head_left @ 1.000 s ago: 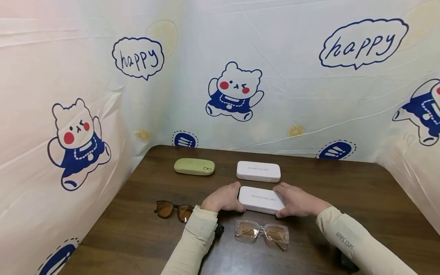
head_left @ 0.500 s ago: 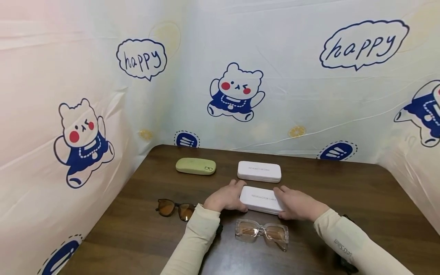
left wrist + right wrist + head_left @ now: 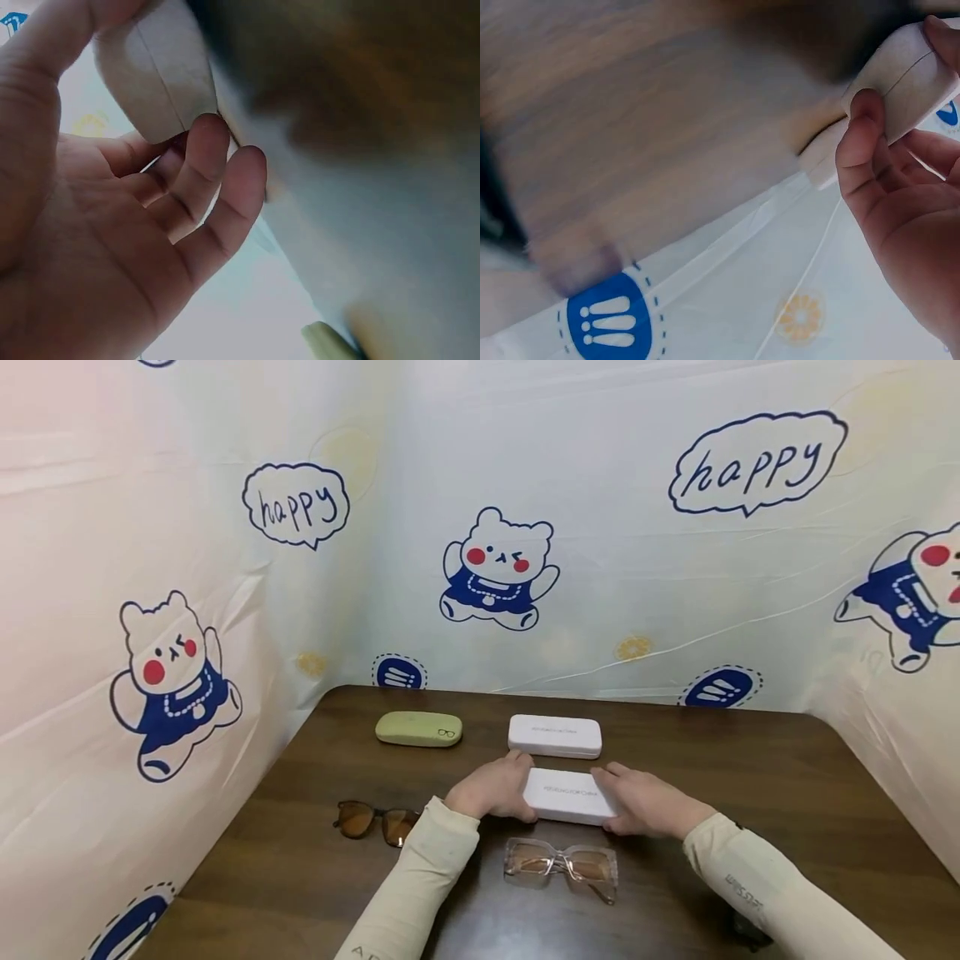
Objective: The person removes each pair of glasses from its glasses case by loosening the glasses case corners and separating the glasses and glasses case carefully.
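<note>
White glasses case point(image 3: 568, 794) lying closed on the dark wooden counter point(image 3: 787, 793), near the middle, being gripped at both short ends. Left hand point(image 3: 491, 789) curling round the left end, thumb on the near edge and fingers over the far edge; in the left wrist view, fingers point(image 3: 206, 169) bending against the case's point(image 3: 154, 71) rounded corner beside its seam. Right hand point(image 3: 645, 802) clamping the right end in the same manner; in the right wrist view, fingertips point(image 3: 862, 124) pressing on the case point(image 3: 900, 75) just below the seam line. Cream sleeves point(image 3: 420, 885) covering both forearms.

Second white case point(image 3: 555, 736) lying closed just beyond the held one, nearly touching it, parallel to it. Green case point(image 3: 418, 728) resting closed to the left of that, at the far left of the counter, apart from the others. Dark-framed sunglasses point(image 3: 375, 821) with amber lenses sitting at the near left, partly hidden behind the left sleeve. Clear-framed glasses point(image 3: 561, 862) with tinted lenses lying folded just on the near side of the held case, between the two forearms. Printed curtain point(image 3: 495, 568) with bears and "happy" bubbles enclosing the counter on the left, far and right sides.
</note>
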A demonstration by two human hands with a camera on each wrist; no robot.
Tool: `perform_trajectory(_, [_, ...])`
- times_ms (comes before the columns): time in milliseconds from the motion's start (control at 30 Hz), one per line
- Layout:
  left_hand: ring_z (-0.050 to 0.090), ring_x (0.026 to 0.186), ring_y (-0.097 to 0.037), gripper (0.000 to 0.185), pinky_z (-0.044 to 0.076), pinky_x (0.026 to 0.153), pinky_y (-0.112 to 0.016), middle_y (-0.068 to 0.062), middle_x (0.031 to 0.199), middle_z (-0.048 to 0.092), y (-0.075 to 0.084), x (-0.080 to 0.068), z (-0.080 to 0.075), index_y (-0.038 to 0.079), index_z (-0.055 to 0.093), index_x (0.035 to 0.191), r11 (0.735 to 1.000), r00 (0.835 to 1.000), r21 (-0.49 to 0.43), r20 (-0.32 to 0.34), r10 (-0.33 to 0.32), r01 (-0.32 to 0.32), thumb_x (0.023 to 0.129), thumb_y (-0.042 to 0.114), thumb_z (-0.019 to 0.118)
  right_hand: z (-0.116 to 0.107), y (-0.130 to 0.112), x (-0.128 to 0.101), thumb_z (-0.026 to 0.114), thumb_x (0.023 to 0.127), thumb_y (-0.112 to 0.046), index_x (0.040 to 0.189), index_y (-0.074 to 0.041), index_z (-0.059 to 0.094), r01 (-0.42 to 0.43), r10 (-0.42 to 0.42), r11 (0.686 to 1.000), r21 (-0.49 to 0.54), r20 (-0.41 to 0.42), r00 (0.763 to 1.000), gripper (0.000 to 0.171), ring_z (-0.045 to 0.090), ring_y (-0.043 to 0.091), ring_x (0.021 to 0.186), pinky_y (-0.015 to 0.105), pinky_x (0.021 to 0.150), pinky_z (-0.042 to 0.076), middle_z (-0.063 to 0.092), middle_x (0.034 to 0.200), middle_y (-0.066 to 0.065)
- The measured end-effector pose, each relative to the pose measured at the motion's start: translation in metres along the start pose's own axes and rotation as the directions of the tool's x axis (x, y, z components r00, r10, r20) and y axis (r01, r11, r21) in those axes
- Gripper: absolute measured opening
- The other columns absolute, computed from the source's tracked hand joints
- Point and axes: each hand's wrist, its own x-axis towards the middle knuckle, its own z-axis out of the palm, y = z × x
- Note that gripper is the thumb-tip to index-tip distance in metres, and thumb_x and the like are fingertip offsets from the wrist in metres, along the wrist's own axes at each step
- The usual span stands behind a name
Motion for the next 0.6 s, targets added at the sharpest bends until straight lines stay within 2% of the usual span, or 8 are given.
perform_trajectory(200, [0.053,0.082,-0.014,0.059,0.049,0.076,-0.030,-0.001,0.100,0.053,0.014,0.014,-0.004,0.008,0.058,0.113,0.998,0.998,0.031,-0.034,0.060,-0.059,0.073,0.042,0.084,-0.015,0.012,-0.015,0.085,0.082,-0.022,0.142,0.009,0.048,-0.060,0.060,0.998,-0.003,-0.014,0.998,0.077,0.061,0.024,0.097,0.046,0.087,0.052,0.058,0.122,0.017])
perform_trajectory(333, [0.054,0.081,-0.013,0.064,0.049,0.075,-0.028,-0.001,0.100,0.052,0.025,0.026,-0.012,0.006,0.057,0.118,0.994,0.994,0.021,-0.042,0.104,-0.104,0.074,0.045,0.082,-0.029,0.020,-0.026,0.084,0.082,-0.017,0.144,0.007,0.047,-0.094,0.093,0.996,-0.007,-0.046,0.995,0.076,0.061,0.035,0.112,0.052,0.095,0.048,0.057,0.132,0.024])
perform_trajectory(467, [0.054,0.082,-0.012,0.068,0.047,0.074,-0.026,0.000,0.103,0.053,0.035,0.042,-0.020,0.006,0.058,0.123,0.992,0.991,0.007,-0.043,0.123,-0.123,0.075,0.047,0.082,-0.040,0.029,-0.035,0.083,0.083,-0.015,0.145,0.004,0.046,-0.150,0.150,0.989,0.007,-0.065,0.986,0.075,0.055,0.042,0.123,0.058,0.100,0.043,0.054,0.140,0.026])
perform_trajectory(600, [0.055,0.082,-0.011,0.069,0.048,0.072,-0.027,0.001,0.105,0.054,0.046,0.061,-0.023,0.008,0.058,0.126,0.991,0.990,0.019,-0.035,0.133,-0.133,0.076,0.049,0.082,-0.049,0.041,-0.045,0.082,0.083,-0.013,0.146,0.002,0.046,-0.208,0.210,0.977,0.038,-0.069,0.975,0.075,0.053,0.042,0.124,0.061,0.102,0.040,0.052,0.142,0.025])
